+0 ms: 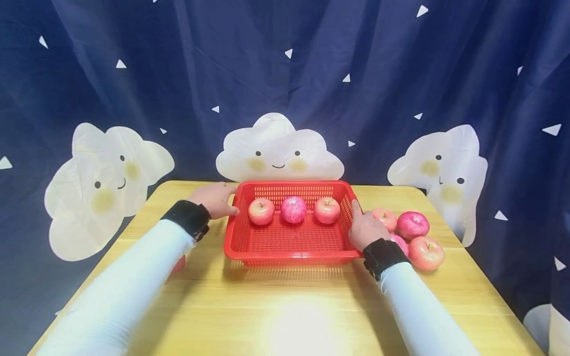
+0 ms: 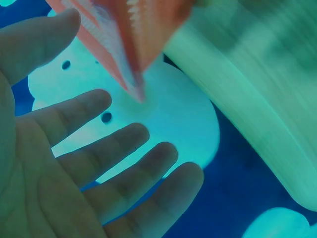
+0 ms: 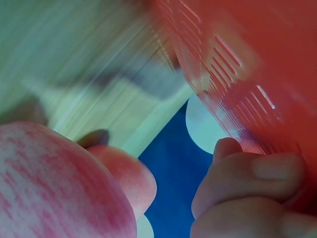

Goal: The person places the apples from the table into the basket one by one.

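A red plastic basket (image 1: 294, 255) with slotted walls stands on the wooden table, three apples in a row inside it: a left apple (image 1: 261, 211), a pinker middle apple (image 1: 293, 209) and a right apple (image 1: 327, 210). At its left end is my left hand (image 1: 215, 199); in the left wrist view the fingers (image 2: 119, 148) spread nearly straight, apart from the basket's corner. My right hand (image 1: 366, 229) grips the basket's right side, its fingers (image 3: 242, 183) curled against the wall in the right wrist view. Part of that grip is hidden.
Several loose apples (image 1: 426, 253) lie close together just right of my right hand. Partly hidden behind the left sleeve is a reddish round thing (image 1: 179, 265). A dark blue curtain (image 1: 285, 84) with clouds hangs behind the wooden table (image 1: 240, 306).
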Tool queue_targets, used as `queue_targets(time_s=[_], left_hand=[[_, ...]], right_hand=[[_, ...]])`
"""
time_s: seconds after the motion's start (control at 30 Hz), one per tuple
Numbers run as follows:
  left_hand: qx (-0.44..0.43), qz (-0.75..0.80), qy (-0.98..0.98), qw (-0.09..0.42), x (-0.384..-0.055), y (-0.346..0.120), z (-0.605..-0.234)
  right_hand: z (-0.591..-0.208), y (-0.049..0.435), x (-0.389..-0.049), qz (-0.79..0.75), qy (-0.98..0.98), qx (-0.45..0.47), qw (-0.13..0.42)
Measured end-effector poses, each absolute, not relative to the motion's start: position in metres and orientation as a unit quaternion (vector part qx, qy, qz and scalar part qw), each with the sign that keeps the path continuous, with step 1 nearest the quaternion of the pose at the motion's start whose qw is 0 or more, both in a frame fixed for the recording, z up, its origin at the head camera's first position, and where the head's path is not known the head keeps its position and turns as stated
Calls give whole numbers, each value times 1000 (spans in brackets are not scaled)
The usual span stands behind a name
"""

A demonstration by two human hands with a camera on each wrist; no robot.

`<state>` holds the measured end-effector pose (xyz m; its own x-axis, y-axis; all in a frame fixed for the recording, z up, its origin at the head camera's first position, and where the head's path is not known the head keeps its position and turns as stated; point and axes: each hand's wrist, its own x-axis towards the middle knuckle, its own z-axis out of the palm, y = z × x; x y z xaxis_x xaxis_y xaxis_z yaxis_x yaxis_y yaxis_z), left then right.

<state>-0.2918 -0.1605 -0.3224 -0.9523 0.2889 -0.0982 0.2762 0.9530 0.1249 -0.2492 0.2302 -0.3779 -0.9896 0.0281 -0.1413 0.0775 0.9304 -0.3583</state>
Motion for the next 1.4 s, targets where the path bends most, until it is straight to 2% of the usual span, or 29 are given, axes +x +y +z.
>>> queue_targets(time_s=[0.2,0.43,0.8,1.13,1.4], left_hand=[[163,8,986,41,-272,-199,-335],[168,9,985,42,-242,-237,-354],[139,10,988,61,-211,-269,-372],[162,27,985,53,-197,-283,-384],[155,25,986,56,-203,-274,-387]], right_hand=[[-378,230,-249,-177,982,23,57],[-379,228,-249,-146,989,-9,10],[-377,227,-249,-149,989,-17,15],[-378,229,-251,-153,988,-9,22],[-383,233,-251,-167,985,3,29]])
